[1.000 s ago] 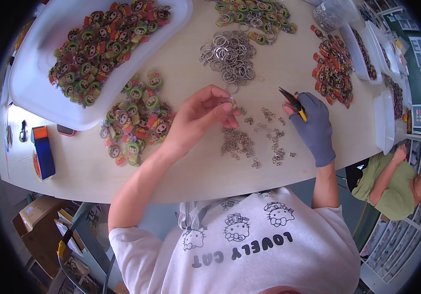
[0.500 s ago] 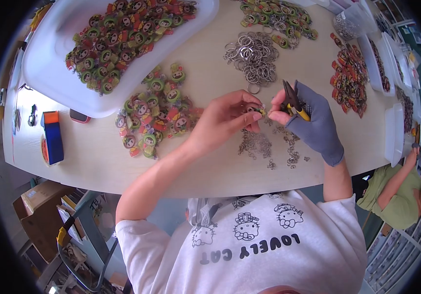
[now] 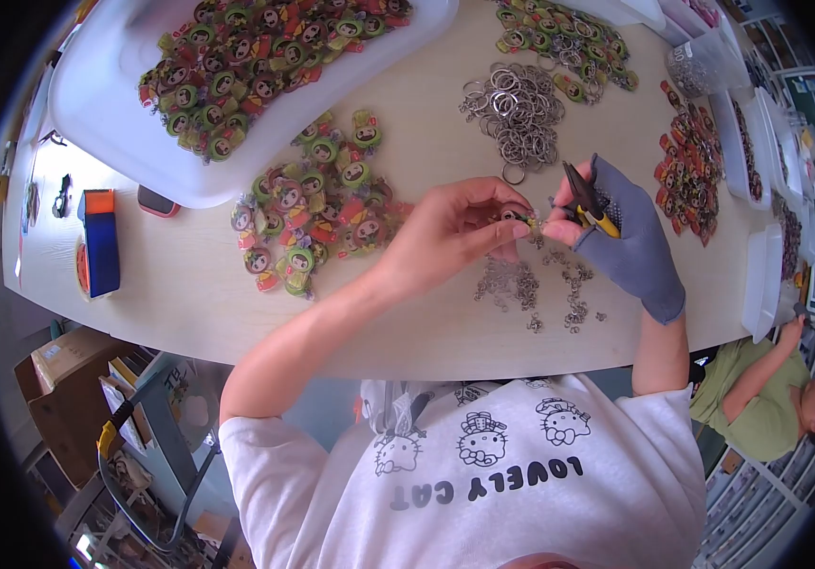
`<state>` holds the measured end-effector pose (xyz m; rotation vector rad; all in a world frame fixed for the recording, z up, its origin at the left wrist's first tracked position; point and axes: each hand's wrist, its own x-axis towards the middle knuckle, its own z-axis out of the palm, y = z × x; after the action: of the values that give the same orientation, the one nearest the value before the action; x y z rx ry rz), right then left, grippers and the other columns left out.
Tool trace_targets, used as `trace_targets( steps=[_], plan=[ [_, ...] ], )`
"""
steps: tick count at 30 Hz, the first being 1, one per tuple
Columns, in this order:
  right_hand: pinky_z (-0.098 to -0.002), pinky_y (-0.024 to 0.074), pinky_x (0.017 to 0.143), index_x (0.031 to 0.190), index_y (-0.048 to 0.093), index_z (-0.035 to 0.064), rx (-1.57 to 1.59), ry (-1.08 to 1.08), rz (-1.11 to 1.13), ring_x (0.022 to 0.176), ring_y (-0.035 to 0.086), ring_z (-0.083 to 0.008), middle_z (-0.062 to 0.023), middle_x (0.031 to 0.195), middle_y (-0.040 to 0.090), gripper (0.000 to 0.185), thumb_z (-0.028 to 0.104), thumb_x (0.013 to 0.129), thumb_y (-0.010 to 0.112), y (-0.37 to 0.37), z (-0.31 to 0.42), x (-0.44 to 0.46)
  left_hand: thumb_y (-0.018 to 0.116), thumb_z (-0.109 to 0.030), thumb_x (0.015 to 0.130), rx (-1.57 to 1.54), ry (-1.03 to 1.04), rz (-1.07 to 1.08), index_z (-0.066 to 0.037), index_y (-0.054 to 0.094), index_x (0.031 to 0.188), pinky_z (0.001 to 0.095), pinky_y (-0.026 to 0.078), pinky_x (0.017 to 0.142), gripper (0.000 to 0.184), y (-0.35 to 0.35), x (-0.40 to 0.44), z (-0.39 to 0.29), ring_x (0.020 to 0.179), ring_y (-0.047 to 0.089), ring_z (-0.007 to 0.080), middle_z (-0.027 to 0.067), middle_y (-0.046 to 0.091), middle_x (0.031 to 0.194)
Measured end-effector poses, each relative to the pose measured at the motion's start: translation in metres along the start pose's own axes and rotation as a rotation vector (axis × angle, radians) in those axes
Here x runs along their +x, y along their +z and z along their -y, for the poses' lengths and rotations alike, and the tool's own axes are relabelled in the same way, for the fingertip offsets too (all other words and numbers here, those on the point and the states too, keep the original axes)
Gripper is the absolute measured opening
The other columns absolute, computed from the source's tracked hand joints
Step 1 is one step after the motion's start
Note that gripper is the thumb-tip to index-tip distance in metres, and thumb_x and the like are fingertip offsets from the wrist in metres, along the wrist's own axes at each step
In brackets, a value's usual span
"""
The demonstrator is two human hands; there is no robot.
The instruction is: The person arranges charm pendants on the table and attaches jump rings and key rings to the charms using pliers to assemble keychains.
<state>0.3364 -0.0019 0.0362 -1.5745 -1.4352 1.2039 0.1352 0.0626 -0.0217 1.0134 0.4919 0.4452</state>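
Note:
My left hand (image 3: pixel 460 230) is bare and pinches a small charm (image 3: pixel 518 218), mostly covered by the fingers. Close beside it, my right hand (image 3: pixel 621 237) wears a grey fingerless glove and holds black pliers with yellow handles (image 3: pixel 585 194). Its bare thumb and fingertip meet at the charm's edge; any tiny part between them is too small to make out. Under the hands lie small metal links (image 3: pixel 512 283). Beyond them is a pile of large key rings (image 3: pixel 518 114). Green and red charms (image 3: pixel 313 204) lie left of my left hand.
A white tray (image 3: pixel 109 142) heaped with charms stands at the back left. Red charms (image 3: pixel 690 166) and white bins (image 3: pixel 761 270) are on the right. A blue and orange object (image 3: pixel 101 248) lies at the left edge. Another person (image 3: pixel 759 398) is at the far right.
My right hand has come over to my left hand, and their fingertips now meet at the charm. The whole view has shifted, so the table's things appear further right.

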Motion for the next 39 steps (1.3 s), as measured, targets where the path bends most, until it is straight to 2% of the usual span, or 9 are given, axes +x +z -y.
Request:
trace_targets(
  steps=[9, 12, 18, 21, 24, 27, 30, 33, 39],
  plan=[
    [-0.023, 0.0466, 0.071, 0.095, 0.056, 0.0036, -0.044, 0.034, 0.077, 0.077, 0.055, -0.0057, -0.0007, 0.083, 0.06, 0.023, 0.011, 0.08, 0.072, -0.002, 0.004, 0.002, 0.063, -0.007, 0.091, 0.249, 0.194, 0.031, 0.002, 0.063, 0.099, 0.0244, 0.052, 0.071, 0.011, -0.001, 0.0, 0.005, 0.076, 0.062, 0.0085, 0.0024, 0.065, 0.09],
    [-0.023, 0.0462, 0.071, 0.094, 0.056, 0.0033, -0.01, 0.033, 0.074, 0.077, 0.055, -0.0057, -0.0007, 0.083, 0.06, 0.021, 0.01, 0.081, 0.071, 0.001, 0.005, 0.001, 0.066, -0.006, 0.089, 0.153, 0.135, 0.039, 0.002, 0.064, 0.095, 0.0241, 0.051, 0.069, 0.011, 0.0, 0.0, 0.004, 0.076, 0.061, 0.0084, 0.0027, 0.065, 0.088],
    [-0.0224, 0.0457, 0.073, 0.095, 0.058, 0.0021, -0.064, 0.011, 0.075, 0.081, 0.056, -0.0049, -0.002, 0.085, 0.061, 0.015, 0.006, 0.084, 0.066, 0.007, 0.008, -0.002, 0.071, -0.003, 0.082, 0.672, 0.461, -0.029, 0.001, 0.066, 0.091, 0.0261, 0.055, 0.069, 0.011, -0.003, -0.001, 0.003, 0.079, 0.065, 0.0113, 0.0065, 0.066, 0.087],
    [-0.0273, 0.0469, 0.071, 0.095, 0.059, 0.0035, -0.204, -0.006, -0.038, 0.076, 0.06, -0.0112, -0.0044, 0.082, 0.062, 0.018, 0.009, 0.082, 0.069, 0.0, 0.0, 0.008, 0.071, -0.001, 0.082, 0.541, 0.374, -0.131, 0.001, 0.067, 0.091, 0.0271, 0.057, 0.069, 0.01, -0.004, -0.001, 0.002, 0.08, 0.066, 0.0136, 0.0073, 0.066, 0.088],
    [-0.0345, 0.0468, 0.071, 0.095, 0.059, 0.0049, -0.907, -0.456, -0.233, 0.074, 0.061, -0.0225, -0.0068, 0.083, 0.061, 0.024, 0.015, 0.078, 0.073, -0.014, -0.016, 0.036, 0.069, 0.0, 0.082, 0.562, 0.433, -0.205, 0.002, 0.066, 0.091, 0.0271, 0.057, 0.069, 0.009, -0.006, 0.001, 0.0, 0.08, 0.067, 0.0149, 0.0081, 0.066, 0.088],
    [-0.0404, 0.0448, 0.072, 0.093, 0.059, 0.0057, -0.953, -0.581, -0.231, 0.075, 0.056, -0.0298, -0.0074, 0.087, 0.059, 0.029, 0.02, 0.075, 0.075, -0.008, -0.03, 0.048, 0.069, 0.001, 0.082, 0.626, 0.506, -0.251, 0.002, 0.066, 0.092, 0.0275, 0.057, 0.07, 0.01, -0.008, 0.002, 0.002, 0.08, 0.067, 0.016, 0.0086, 0.066, 0.089],
    [-0.0397, 0.044, 0.074, 0.094, 0.058, 0.0061, -1.04, -0.594, -0.248, 0.081, 0.058, -0.0274, -0.0062, 0.093, 0.06, 0.027, 0.019, 0.075, 0.074, -0.002, -0.032, 0.052, 0.068, 0.003, 0.082, 0.675, 0.536, -0.294, 0.002, 0.065, 0.094, 0.0277, 0.058, 0.072, 0.012, -0.009, 0.002, 0.002, 0.082, 0.067, 0.0169, 0.0087, 0.066, 0.091],
    [-0.0372, 0.0457, 0.074, 0.096, 0.058, 0.0055, -0.868, -0.47, -0.285, 0.082, 0.06, -0.0278, -0.0083, 0.092, 0.061, 0.024, 0.018, 0.08, 0.071, -0.001, -0.031, 0.049, 0.068, 0.004, 0.081, 0.781, 0.589, -0.312, 0.002, 0.065, 0.095, 0.0285, 0.059, 0.074, 0.014, -0.012, 0.002, 0.005, 0.083, 0.068, 0.0183, 0.0089, 0.065, 0.094],
    [-0.0248, 0.0465, 0.073, 0.097, 0.055, 0.0016, -0.042, -0.116, -0.127, 0.083, 0.062, -0.0112, -0.0058, 0.088, 0.065, 0.014, 0.015, 0.094, 0.058, 0.003, -0.005, 0.03, 0.068, 0.005, 0.08, 0.815, 0.595, -0.326, 0.002, 0.065, 0.095, 0.029, 0.06, 0.075, 0.016, -0.01, 0.002, 0.005, 0.083, 0.068, 0.0199, 0.0094, 0.065, 0.094]
  ],
)
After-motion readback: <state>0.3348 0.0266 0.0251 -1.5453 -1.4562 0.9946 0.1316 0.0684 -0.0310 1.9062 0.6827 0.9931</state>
